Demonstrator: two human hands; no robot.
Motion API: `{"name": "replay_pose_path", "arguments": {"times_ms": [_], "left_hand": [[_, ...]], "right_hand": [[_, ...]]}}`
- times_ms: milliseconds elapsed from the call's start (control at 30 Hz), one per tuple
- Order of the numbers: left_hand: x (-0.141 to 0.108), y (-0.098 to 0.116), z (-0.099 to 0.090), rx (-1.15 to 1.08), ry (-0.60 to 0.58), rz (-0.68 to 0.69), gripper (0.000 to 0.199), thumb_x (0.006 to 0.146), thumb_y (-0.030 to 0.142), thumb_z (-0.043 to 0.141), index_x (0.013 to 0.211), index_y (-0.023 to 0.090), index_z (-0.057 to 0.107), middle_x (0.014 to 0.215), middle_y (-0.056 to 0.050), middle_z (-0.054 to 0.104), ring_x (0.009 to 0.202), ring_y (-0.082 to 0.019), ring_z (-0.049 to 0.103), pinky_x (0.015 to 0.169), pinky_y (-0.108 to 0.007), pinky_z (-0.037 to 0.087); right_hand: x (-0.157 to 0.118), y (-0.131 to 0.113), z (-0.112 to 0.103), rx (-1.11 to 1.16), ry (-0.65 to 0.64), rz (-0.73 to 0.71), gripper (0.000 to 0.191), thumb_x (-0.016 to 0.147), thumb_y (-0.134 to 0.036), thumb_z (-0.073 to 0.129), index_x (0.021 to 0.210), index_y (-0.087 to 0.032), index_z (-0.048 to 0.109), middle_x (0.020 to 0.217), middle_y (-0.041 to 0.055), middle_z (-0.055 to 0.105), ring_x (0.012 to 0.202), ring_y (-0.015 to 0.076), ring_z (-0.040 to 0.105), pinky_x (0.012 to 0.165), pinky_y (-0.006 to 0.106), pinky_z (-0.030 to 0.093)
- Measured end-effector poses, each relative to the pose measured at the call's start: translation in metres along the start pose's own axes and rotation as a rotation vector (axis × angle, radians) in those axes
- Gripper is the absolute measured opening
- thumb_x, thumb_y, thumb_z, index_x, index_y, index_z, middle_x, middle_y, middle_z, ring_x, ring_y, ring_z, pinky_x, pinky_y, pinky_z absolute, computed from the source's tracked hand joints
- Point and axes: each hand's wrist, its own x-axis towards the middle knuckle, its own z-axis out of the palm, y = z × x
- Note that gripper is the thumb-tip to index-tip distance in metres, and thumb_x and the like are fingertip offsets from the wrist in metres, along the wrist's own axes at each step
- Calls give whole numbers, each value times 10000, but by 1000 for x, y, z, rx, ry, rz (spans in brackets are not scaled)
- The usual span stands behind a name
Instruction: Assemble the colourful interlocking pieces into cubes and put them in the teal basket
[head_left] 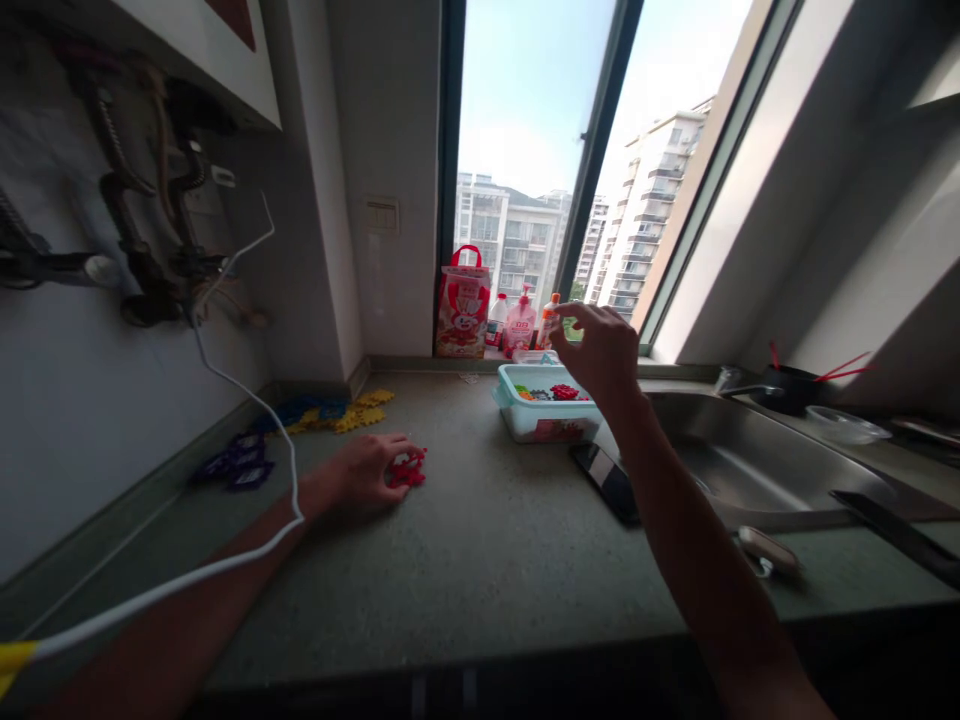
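Note:
My left hand (369, 468) rests on the counter, its thumb and fingers curled round a small cluster of red plastic pieces (409, 470). Left of it lie yellow notched pieces (364, 412), blue pieces (311, 412) and purple pieces (238, 462). My right hand (602, 345) is raised above the right side of a pale turquoise plastic tub (514, 410); thumb and index finger are bent with a gap between them, and I see nothing held there. Inside the tub are red pieces (564, 392) along with green, orange and grey ones. My right forearm hides part of the tub.
A black phone (606, 485) lies beside the tub. The steel sink (787, 460) is at the right, with a pan handle (892, 530) across its edge. A white cable (202, 572) hangs over my left forearm. Bottles (520, 325) and a red package (463, 315) line the windowsill.

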Motion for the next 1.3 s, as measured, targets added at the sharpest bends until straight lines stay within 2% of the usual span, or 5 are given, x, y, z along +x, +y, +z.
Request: {"name": "replay_pose_path", "arguments": {"times_ms": [167, 333, 733, 1067, 1300], "left_hand": [[3, 18, 8, -71, -7, 71, 505, 783, 351, 736, 1284, 293, 701, 1131, -47, 754, 902, -221, 712, 843, -308, 533], [4, 25, 15, -163, 34, 168, 495, 799, 313, 744, 1288, 270, 679, 1326, -61, 696, 1189, -236, 671, 1059, -325, 497], [7, 4, 16, -43, 31, 116, 188, 836, 405, 780, 907, 231, 782, 841, -35, 704, 861, -210, 636, 809, -315, 469], [7, 1, 27, -200, 40, 32, 211, 848, 424, 772, 933, 237, 821, 841, -16, 695, 739, -152, 629, 695, -260, 441], [6, 4, 28, -41, 227, 91, 174, 748, 322, 830, 871, 217, 768, 864, -19, 720, 772, -180, 656, 750, -292, 489]], "right_hand": [[-94, -83, 25, 354, -257, -412, 270, 994, -331, 564, 1208, -277, 718, 1169, 84, 748, 1108, 304, 671, 1015, 418, 503], [-164, -93, 90, 469, -587, -566, 521, 906, -262, 673, 1422, -212, 621, 1353, 124, 702, 1199, 308, 656, 1055, 447, 510], [-169, -78, 115, 674, -649, -513, 166, 959, -354, 711, 1049, -269, 821, 1106, 44, 793, 1057, 233, 709, 996, 349, 524], [-176, -83, 121, 722, -614, -450, 116, 895, -234, 754, 983, -249, 828, 1015, 53, 803, 953, 216, 734, 906, 302, 536], [-176, -83, 121, 758, -637, -342, 174, 870, -350, 803, 991, -224, 794, 943, 53, 792, 867, 219, 710, 817, 320, 526]]}}
